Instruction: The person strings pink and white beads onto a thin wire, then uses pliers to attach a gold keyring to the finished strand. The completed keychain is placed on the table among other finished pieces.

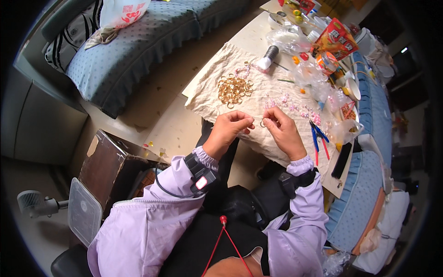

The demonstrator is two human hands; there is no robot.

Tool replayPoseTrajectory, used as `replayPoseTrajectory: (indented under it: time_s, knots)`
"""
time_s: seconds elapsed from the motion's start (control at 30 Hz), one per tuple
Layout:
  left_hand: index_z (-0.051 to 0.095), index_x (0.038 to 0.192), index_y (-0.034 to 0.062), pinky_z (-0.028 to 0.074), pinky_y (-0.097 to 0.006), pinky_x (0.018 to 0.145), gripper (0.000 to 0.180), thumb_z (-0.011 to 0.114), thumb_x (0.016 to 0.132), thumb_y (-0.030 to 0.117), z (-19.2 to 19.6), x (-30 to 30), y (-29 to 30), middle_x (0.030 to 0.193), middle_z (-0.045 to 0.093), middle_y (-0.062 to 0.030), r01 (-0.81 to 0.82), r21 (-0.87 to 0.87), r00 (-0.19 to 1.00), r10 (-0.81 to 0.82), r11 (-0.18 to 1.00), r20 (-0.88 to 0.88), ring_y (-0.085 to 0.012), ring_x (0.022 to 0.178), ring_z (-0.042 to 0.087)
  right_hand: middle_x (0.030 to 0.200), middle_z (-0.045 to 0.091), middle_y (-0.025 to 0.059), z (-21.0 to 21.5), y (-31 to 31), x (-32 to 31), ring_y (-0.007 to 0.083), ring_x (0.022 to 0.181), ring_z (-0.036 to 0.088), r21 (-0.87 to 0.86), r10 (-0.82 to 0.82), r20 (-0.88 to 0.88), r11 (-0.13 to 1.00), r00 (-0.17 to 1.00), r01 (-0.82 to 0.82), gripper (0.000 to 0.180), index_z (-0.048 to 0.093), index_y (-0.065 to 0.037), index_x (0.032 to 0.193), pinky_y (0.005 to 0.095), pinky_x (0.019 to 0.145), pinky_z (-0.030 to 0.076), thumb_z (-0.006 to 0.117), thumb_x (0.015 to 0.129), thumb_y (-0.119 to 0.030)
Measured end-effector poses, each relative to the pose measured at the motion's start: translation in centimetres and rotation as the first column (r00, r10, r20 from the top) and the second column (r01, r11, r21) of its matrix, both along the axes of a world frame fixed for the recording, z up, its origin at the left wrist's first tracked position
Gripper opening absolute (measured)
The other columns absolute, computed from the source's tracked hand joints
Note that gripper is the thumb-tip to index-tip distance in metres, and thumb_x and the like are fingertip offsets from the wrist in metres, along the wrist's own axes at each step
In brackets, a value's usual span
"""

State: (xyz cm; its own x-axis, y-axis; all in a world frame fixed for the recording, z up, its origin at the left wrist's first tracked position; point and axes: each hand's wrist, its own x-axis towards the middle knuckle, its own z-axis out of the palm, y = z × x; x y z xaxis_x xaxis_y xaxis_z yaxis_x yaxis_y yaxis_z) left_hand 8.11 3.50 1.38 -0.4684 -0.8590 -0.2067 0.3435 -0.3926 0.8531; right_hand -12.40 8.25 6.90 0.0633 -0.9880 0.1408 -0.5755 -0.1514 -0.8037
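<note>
My right hand point(285, 134) pinches a small gold ring point(262, 123) between thumb and fingertips, above the cloth's near edge. Just to its left, my left hand point(229, 131) is closed in a pinch, thumb against the fingers. Whatever it holds, if anything, is too small to make out. Past my hands a pile of gold rings point(234, 89) lies on the cream cloth point(210, 87). Pink and white beads point(302, 108) are scattered right of the pile. Pliers with red and blue handles point(317, 142) rest on the cloth to the right of my right hand.
Thread spools point(269, 56) lie at the cloth's far side. Along the table's right side sit clear plastic bags point(310, 74), an orange-lidded jar point(326, 63) and a red food packet point(335, 40). A black bar point(342, 160) lies near the right edge. Blue-covered seats flank the table.
</note>
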Motion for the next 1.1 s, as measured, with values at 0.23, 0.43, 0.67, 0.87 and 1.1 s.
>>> replayPoseTrajectory:
  time_s: [0.23, 0.43, 0.67, 0.87, 1.1]
  knots:
    - [0.077, 0.100, -0.0044, 0.057, -0.026, 0.072, 0.014, 0.080, 0.099, 0.010, 2.6, -0.2, 1.6, 0.089, 0.079, -0.0079, 0.067, -0.131, 0.992, -0.053, 0.989, 0.112, -0.0114, 0.078, 0.072, 0.086, 0.062, 0.0086, 1.9, 2.2, 0.6, 0.0181, 0.072, 0.055, -0.019, 0.001, -0.057, 1.000, 0.998, -0.002, 0.012, 0.064, -0.001, 0.105, 0.0351, 0.069, 0.048, 0.071, 0.102, -0.010]
    - [0.078, 0.095, -0.0056, 0.058, -0.026, 0.069, 0.014, 0.079, 0.099, 0.008, 3.7, -0.1, 2.5, 0.085, 0.078, -0.0067, 0.121, -0.166, 0.966, -0.078, 0.979, 0.245, -0.0104, 0.074, 0.070, 0.092, 0.065, 0.0112, 2.7, 3.6, 1.1, 0.0258, 0.080, 0.063, -0.096, 0.002, -0.145, 0.995, 0.989, -0.016, 0.011, 0.064, -0.001, 0.104, 0.0380, 0.075, 0.051, 0.071, 0.100, -0.009]
    - [0.077, 0.094, -0.0042, 0.058, -0.026, 0.070, 0.014, 0.079, 0.099, 0.009, 3.4, -0.2, 2.6, 0.083, 0.078, -0.0064, 0.199, -0.236, 0.953, -0.132, 0.951, 0.272, -0.0104, 0.074, 0.071, 0.097, 0.068, 0.0101, 2.5, 4.1, 0.5, 0.0219, 0.082, 0.065, -0.182, 0.046, -0.288, 0.978, 0.957, -0.101, 0.012, 0.067, -0.001, 0.108, 0.0333, 0.073, 0.052, 0.074, 0.099, -0.005]
    - [0.075, 0.099, -0.0037, 0.058, -0.027, 0.071, 0.013, 0.078, 0.101, 0.008, 2.4, -0.7, 2.7, 0.087, 0.077, -0.0065, 0.215, -0.254, 0.966, -0.168, 0.943, 0.196, -0.0113, 0.076, 0.071, 0.095, 0.068, 0.0074, 3.1, 4.7, 0.3, 0.0186, 0.081, 0.063, -0.152, 0.034, -0.256, 0.986, 0.966, -0.075, 0.016, 0.070, -0.003, 0.106, 0.0320, 0.073, 0.052, 0.080, 0.095, -0.006]
    - [0.073, 0.104, -0.0039, 0.058, -0.027, 0.074, 0.008, 0.075, 0.101, 0.003, 2.2, -1.0, 2.5, 0.089, 0.077, -0.0073, 0.208, -0.198, 0.977, -0.192, 0.958, 0.095, -0.0131, 0.080, 0.071, 0.093, 0.069, 0.0038, 3.5, 4.8, 0.3, 0.0131, 0.079, 0.060, -0.095, 0.007, -0.179, 0.995, 0.984, -0.025, 0.014, 0.071, -0.002, 0.106, 0.0294, 0.071, 0.049, 0.080, 0.096, -0.007]
